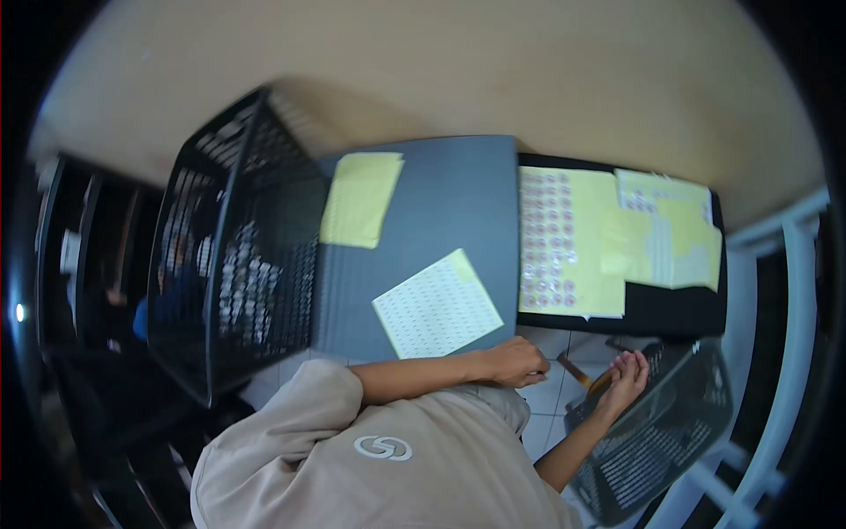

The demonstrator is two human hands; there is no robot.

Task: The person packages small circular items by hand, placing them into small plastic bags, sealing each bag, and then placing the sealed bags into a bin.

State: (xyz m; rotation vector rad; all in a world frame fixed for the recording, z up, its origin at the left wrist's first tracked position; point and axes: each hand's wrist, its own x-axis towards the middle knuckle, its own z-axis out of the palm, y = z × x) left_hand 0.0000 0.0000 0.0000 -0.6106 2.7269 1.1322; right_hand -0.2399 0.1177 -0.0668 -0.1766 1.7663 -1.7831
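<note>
My left hand [516,362] is closed, fingers curled, just past the near edge of the grey tabletop [445,189]. Whatever it may hold is too small to make out. My right hand [627,383] is raised with its fingers bent inward, in front of the dark plastic basket [710,388] at the lower right. Its fingertips are too blurred to show what is between them. On the grey surface, nearest my left hand, lies a pale yellow sheet [438,305] with rows of small printed marks. A folded yellow paper [361,198] lies farther back.
A tall black slatted crate [236,189] with many small pale pieces stands at the left. Yellow sheets with rows of round red stickers [548,238] and overlapping papers [674,242] cover much of a black board [674,309] at the right. White metal bars [797,264] rise beyond it.
</note>
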